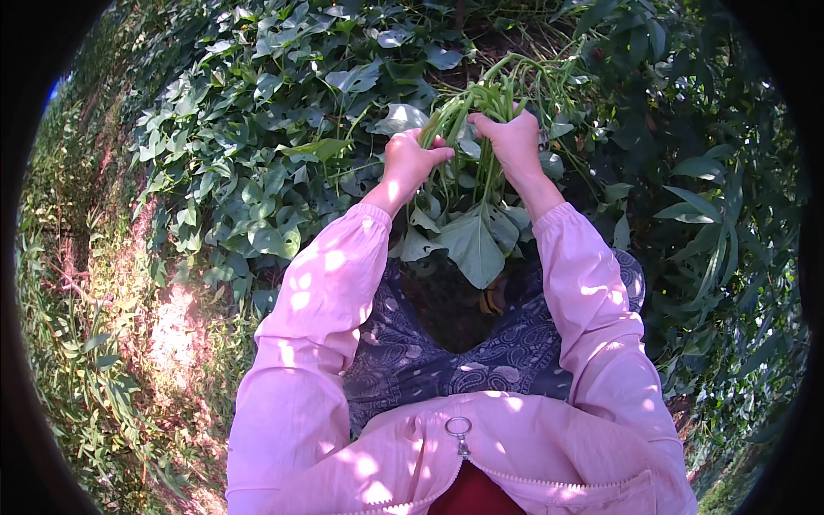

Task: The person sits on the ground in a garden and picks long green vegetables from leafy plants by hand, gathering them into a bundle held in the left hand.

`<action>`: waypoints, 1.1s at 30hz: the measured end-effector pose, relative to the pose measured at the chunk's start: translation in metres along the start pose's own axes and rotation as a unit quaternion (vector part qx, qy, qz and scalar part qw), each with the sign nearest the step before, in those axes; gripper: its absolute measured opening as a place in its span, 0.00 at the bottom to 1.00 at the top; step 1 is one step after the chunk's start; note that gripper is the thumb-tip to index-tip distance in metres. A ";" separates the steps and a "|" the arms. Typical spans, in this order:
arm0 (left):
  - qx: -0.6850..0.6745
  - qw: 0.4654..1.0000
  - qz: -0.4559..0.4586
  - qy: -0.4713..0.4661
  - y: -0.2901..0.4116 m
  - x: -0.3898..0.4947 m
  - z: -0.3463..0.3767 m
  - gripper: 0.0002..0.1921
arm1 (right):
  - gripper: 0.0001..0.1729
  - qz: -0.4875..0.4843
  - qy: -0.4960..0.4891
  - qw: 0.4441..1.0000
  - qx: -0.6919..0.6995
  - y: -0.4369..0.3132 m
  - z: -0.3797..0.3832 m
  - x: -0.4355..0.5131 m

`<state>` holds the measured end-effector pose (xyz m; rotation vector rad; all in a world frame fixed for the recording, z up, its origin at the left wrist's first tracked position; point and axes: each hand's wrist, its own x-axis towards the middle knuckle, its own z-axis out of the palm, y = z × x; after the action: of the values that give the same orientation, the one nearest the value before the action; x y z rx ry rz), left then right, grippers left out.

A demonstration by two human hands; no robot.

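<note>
My left hand (409, 161) grips the left side of a bunch of green leafy stems (492, 100), its thumb lying across them. My right hand (513, 138) is closed around the right part of the same bunch, a little higher up. The stems bend over above both hands. Below them the broad green leaves (473, 244) of the bunch hang down in front of my knees. Some of the fingers are hidden behind the stems.
Dense leafy vines (257, 148) spread ahead and to the left. Darker foliage with long leaves (702, 193) stands on the right. A sunlit strip of ground (177, 328) with low weeds runs along the left. My knees in patterned trousers (508, 360) are just below the leaves.
</note>
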<state>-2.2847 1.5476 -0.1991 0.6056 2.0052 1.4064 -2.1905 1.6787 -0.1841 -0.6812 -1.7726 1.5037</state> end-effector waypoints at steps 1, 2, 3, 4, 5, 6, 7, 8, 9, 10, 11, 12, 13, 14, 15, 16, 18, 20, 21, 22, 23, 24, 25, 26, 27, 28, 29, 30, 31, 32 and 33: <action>-0.024 1.000 -0.006 -0.007 0.002 0.001 -0.003 0.11 | 0.08 0.010 0.036 0.999 -0.030 0.001 -0.004 0.001; -0.063 0.998 -0.010 -0.010 0.004 0.001 -0.007 0.09 | 0.07 0.013 0.055 0.997 -0.053 0.002 -0.010 0.002; -0.064 0.997 -0.022 -0.024 0.007 0.003 -0.012 0.12 | 0.06 0.021 0.083 0.993 -0.078 0.003 -0.015 0.003; -0.099 0.994 -0.023 -0.041 0.009 0.004 -0.016 0.13 | 0.04 0.050 0.106 0.992 -0.042 0.006 -0.016 0.004; -0.128 0.990 -0.022 -0.053 0.010 0.004 -0.018 0.14 | 0.04 0.046 0.081 0.996 0.012 0.009 -0.017 0.003; -0.150 0.987 -0.021 -0.057 0.012 0.004 -0.019 0.15 | 0.04 0.052 0.073 0.994 0.063 0.012 -0.017 0.002; -0.175 0.982 -0.014 -0.070 0.013 0.004 -0.018 0.15 | 0.04 0.069 0.065 0.989 0.112 0.015 -0.016 0.000; -0.195 0.978 -0.012 -0.077 0.014 0.003 -0.016 0.16 | 0.04 0.071 0.039 0.992 0.102 0.018 -0.014 -0.002; -0.212 0.973 -0.013 -0.085 0.014 0.001 -0.014 0.16 | 0.05 0.079 0.017 0.993 0.086 0.021 -0.011 -0.002; -0.219 0.969 -0.017 -0.116 0.015 -0.002 -0.013 0.17 | 0.06 0.129 -0.001 0.984 0.123 0.023 -0.009 -0.004; -0.215 0.963 0.004 -0.164 0.016 -0.003 -0.012 0.19 | 0.07 0.177 -0.017 0.971 0.160 0.025 -0.006 -0.005; -0.228 0.958 0.010 -0.172 0.016 -0.004 -0.009 0.19 | 0.09 0.204 -0.042 0.961 0.181 0.026 -0.005 -0.007; -0.250 0.950 0.031 -0.186 0.016 -0.006 -0.008 0.18 | 0.09 0.227 -0.078 0.947 0.214 0.027 -0.004 -0.009; -0.250 0.950 0.028 -0.184 0.016 -0.006 -0.006 0.18 | 0.08 0.249 -0.098 0.935 0.231 0.029 -0.002 -0.012; -0.261 0.947 0.018 -0.188 0.015 -0.007 -0.005 0.17 | 0.08 0.257 -0.121 0.924 0.256 0.030 -0.001 -0.014; -0.277 0.939 0.022 -0.201 0.014 -0.006 -0.004 0.16 | 0.07 0.270 -0.141 0.912 0.274 0.032 0.001 -0.017; -0.295 0.931 0.023 -0.216 0.012 -0.004 -0.003 0.15 | 0.07 0.305 -0.164 0.883 0.318 0.036 0.004 -0.021; -0.298 0.929 0.018 -0.219 0.010 -0.002 -0.002 0.14 | 0.10 0.314 -0.191 0.864 0.343 0.041 0.005 -0.024; -0.300 0.927 0.019 -0.223 0.009 0.000 -0.002 0.13 | 0.10 0.320 -0.202 0.861 0.340 0.043 0.004 -0.024; -0.301 0.926 0.017 -0.226 0.008 0.001 -0.002 0.12 | 0.11 0.334 -0.195 0.862 0.328 0.045 0.004 -0.024; -0.301 0.926 0.015 -0.229 0.008 0.001 -0.002 0.11 | 0.11 0.314 -0.217 0.860 0.340 0.046 0.002 -0.024; -0.294 0.930 0.013 -0.222 0.008 0.002 -0.002 0.11 | 0.11 0.301 -0.221 0.862 0.342 0.048 0.002 -0.023; -0.287 0.934 0.011 -0.214 0.008 0.002 -0.002 0.10 | 0.12 0.277 -0.236 0.859 0.359 0.049 0.002 -0.023; -0.282 0.936 0.013 -0.211 0.008 0.001 -0.002 0.10 | 0.12 0.269 -0.221 0.877 0.331 0.050 0.002 -0.022; -0.282 0.938 0.006 -0.200 0.009 0.001 -0.002 0.10 | 0.13 0.250 -0.216 0.889 0.317 0.051 0.002 -0.020; -0.284 0.939 0.003 -0.194 0.009 0.000 -0.002 0.10 | 0.14 0.229 -0.221 0.896 0.310 0.052 0.002 -0.018; -0.285 0.940 0.000 -0.188 0.010 0.000 -0.002 0.10 | 0.15 0.186 -0.180 0.935 0.242 0.054 0.002 -0.016; -0.292 0.938 -0.004 -0.187 0.011 -0.001 -0.001 0.10 | 0.15 0.139 -0.147 0.963 0.178 0.055 0.001 -0.012; -0.296 0.935 -0.012 -0.195 0.012 -0.002 -0.001 0.10 | 0.16 0.114 -0.103 0.983 0.105 0.056 0.001 -0.008; -0.301 0.932 -0.020 -0.203 0.012 -0.003 -0.001 0.10 | 0.18 0.104 -0.080 0.990 0.049 0.058 -0.004 -0.004; -0.308 0.928 -0.026 -0.208 0.013 -0.004 -0.001 0.10 | 0.18 0.077 -0.025 0.995 -0.058 0.060 -0.004 0.002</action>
<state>-2.2821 1.5482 -0.1861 0.5020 1.1530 1.6041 -2.1911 1.6937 -0.2422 -0.8616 -1.8935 1.5388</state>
